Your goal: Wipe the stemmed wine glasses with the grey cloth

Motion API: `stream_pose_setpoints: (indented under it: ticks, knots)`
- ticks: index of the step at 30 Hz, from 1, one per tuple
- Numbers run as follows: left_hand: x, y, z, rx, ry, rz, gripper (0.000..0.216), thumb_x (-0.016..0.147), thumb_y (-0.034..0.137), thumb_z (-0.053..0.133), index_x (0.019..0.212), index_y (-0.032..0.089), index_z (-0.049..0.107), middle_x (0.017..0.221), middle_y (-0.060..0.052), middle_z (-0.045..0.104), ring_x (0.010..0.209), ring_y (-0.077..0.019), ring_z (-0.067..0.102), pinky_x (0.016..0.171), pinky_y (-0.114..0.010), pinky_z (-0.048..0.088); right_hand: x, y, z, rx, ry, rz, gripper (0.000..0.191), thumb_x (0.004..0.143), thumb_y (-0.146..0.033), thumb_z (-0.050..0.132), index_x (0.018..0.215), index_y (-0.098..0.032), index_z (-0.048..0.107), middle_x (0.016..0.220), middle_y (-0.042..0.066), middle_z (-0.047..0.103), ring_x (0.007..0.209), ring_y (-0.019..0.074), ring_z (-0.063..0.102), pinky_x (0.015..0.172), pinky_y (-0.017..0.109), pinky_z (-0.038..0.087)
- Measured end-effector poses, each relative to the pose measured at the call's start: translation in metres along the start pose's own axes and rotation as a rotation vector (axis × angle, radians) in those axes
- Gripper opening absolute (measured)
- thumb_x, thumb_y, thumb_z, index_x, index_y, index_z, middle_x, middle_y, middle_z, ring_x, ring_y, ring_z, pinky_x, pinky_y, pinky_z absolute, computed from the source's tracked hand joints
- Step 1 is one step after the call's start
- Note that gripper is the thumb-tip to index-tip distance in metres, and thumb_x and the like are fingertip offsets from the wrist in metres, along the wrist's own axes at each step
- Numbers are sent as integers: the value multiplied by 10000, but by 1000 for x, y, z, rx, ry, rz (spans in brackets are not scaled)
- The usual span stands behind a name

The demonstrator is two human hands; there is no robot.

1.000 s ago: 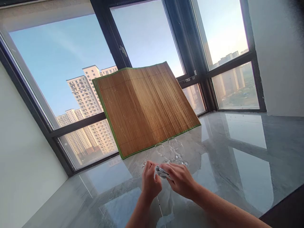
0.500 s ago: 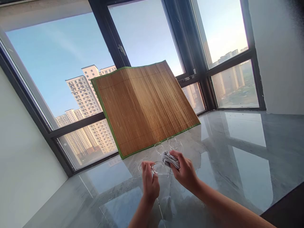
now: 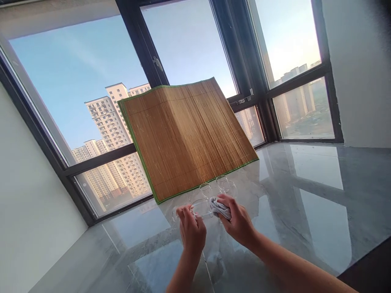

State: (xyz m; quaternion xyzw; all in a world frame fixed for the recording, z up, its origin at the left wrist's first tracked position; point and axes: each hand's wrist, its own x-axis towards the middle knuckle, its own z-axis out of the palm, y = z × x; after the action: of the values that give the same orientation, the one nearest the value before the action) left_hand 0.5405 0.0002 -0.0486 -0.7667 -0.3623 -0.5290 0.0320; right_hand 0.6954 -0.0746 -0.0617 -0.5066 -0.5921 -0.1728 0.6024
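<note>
My left hand (image 3: 192,228) is closed on a clear glass vessel (image 3: 201,208), and its fingers hide part of the glass. A curved piece of clear glass (image 3: 174,213) shows left of those fingers; I cannot tell whether it is the vessel's handle. Bunched in my right hand (image 3: 240,219) is a grey cloth (image 3: 219,208), at the right side of the vessel. Just beyond the hands stand small clear glass cups (image 3: 205,189), one of them (image 3: 221,180) close to the mat.
A bamboo mat (image 3: 189,138) with green edging leans upright against the dark window frame (image 3: 100,158). Under everything lies a glossy grey marbled surface (image 3: 293,228) that mirrors the windows. White walls (image 3: 363,81) flank both sides.
My left hand and the glass vessel have shifted slightly left and turned a little. The cloth stays by the vessel's right side in my right hand. The cups have not moved.
</note>
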Motion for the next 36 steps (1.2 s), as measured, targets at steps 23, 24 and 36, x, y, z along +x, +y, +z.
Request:
stream_pose_setpoints:
  ticks: [23, 24, 36]
  knots:
    - [6, -12, -2, -1139, -72, -836, 206, 678, 174, 592, 837, 218, 469, 645, 64, 345, 474, -77, 302, 429, -200, 222, 7, -15, -2, 482, -136, 263, 562, 840, -114, 496, 1360, -262, 342, 874, 2, 675, 720, 138, 595, 697, 277, 461]
    - [8, -14, -6, -1305, -114, -926, 216, 681, 175, 603, 831, 215, 454, 656, 65, 351, 458, -64, 284, 410, -193, 187, 6, -14, -1, 428, -158, 236, 572, 831, -105, 500, 1358, -265, 345, 888, 4, 682, 745, 145, 606, 724, 288, 458]
    - [12, -7, -27, -2201, -484, -1095, 99, 804, 158, 549, 867, 164, 474, 784, 12, 452, 506, -28, 383, 432, -149, 306, -1, -13, 9, 376, -552, 215, 735, 700, -37, 547, 1381, -248, 371, 839, -15, 688, 762, 157, 626, 717, 271, 452]
